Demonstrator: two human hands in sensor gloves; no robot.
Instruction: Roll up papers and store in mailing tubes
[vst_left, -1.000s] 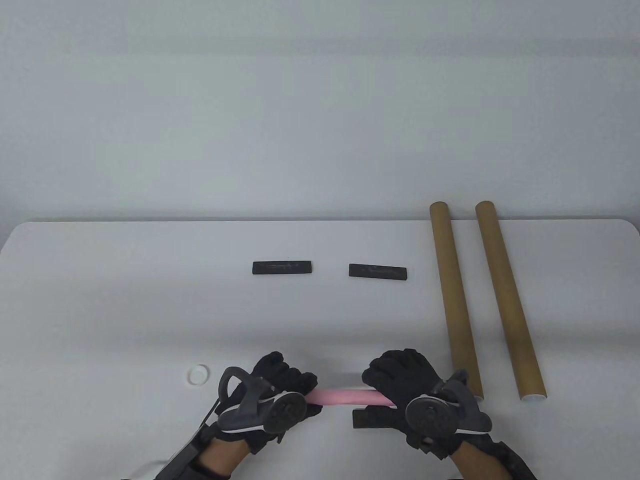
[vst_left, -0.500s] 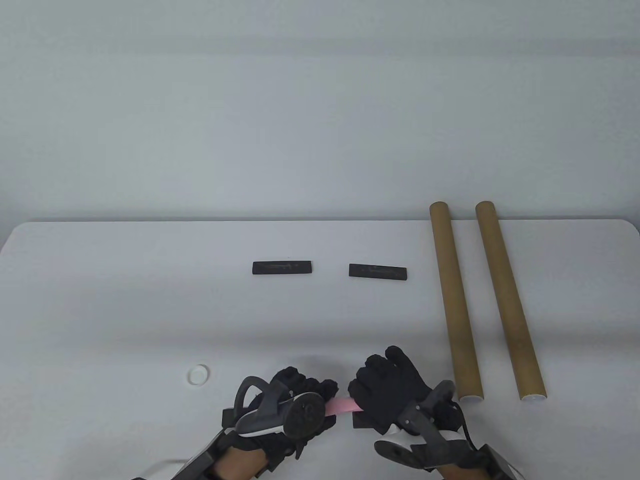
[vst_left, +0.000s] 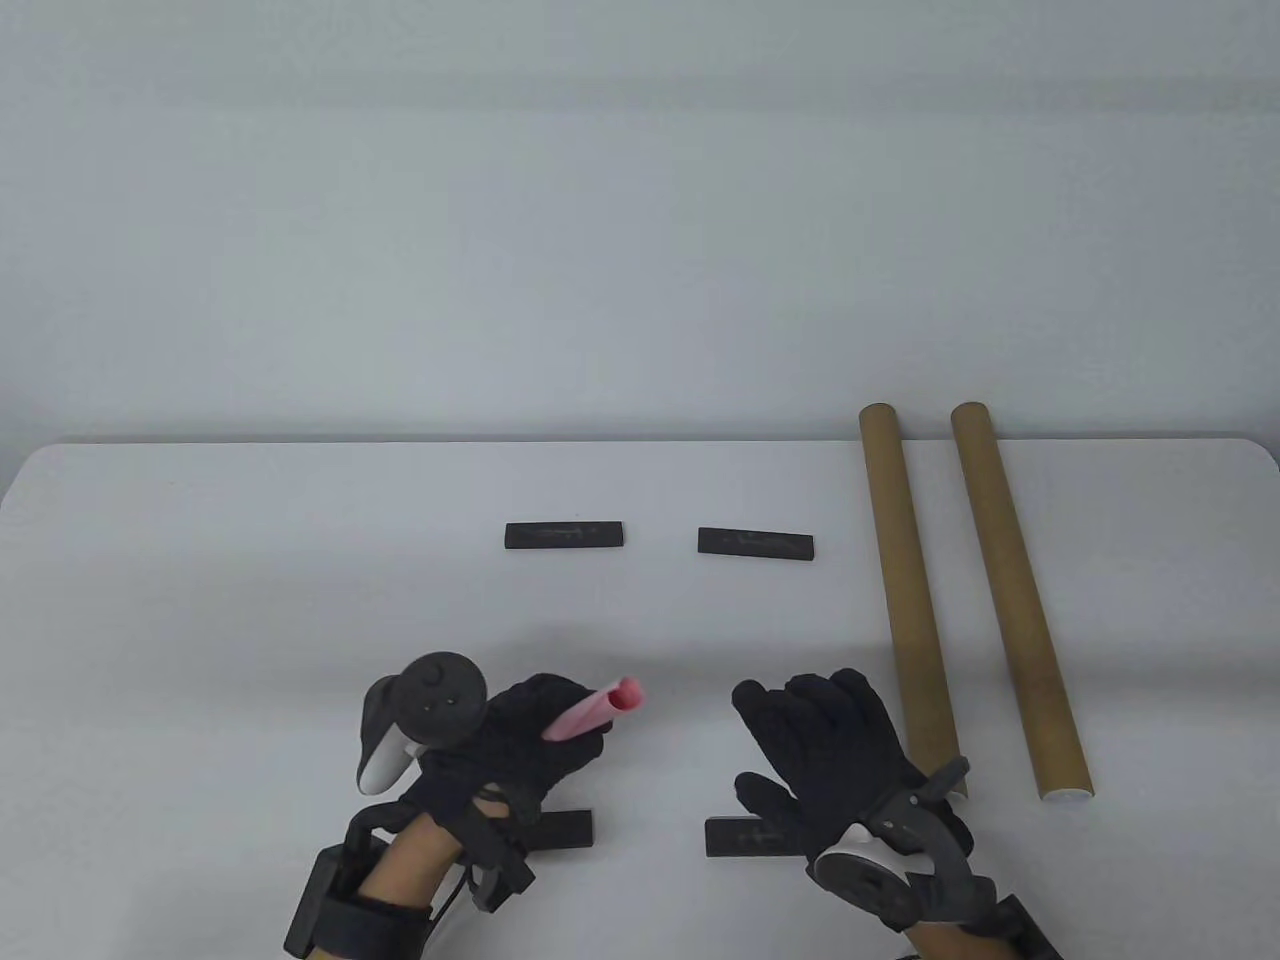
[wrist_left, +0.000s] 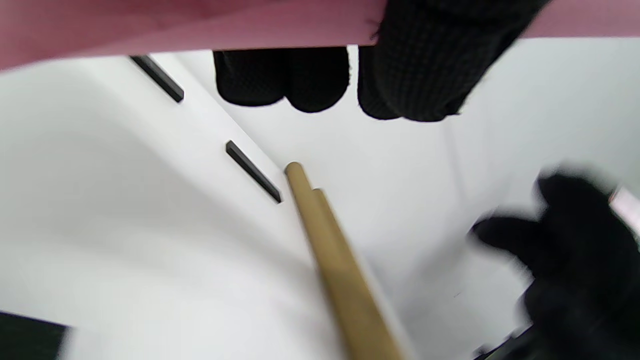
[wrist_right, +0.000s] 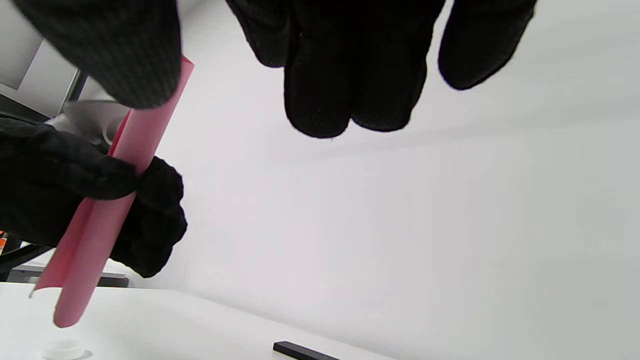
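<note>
My left hand (vst_left: 520, 745) grips a rolled pink paper (vst_left: 595, 708) and holds it raised off the table, its open end pointing up and right. The same pink roll (wrist_right: 107, 200) appears in the right wrist view, wrapped by the left hand's fingers (wrist_right: 75, 180); it also fills the top of the left wrist view as a pink band (wrist_left: 190, 22). My right hand (vst_left: 825, 745) hovers open and empty, fingers spread, just left of the nearer end of the left mailing tube (vst_left: 905, 590). A second brown mailing tube (vst_left: 1015, 600) lies parallel to its right.
Two black bar weights (vst_left: 565, 535) (vst_left: 755, 544) lie mid-table. Two more black bars (vst_left: 560, 829) (vst_left: 735, 836) sit near the front edge under the hands. The white table (vst_left: 250, 560) has bare surface at left.
The right hand let go of the pink roll and moved right toward the tubes, opening. The left hand turned over and lifted the roll alone, tilting it upward.
</note>
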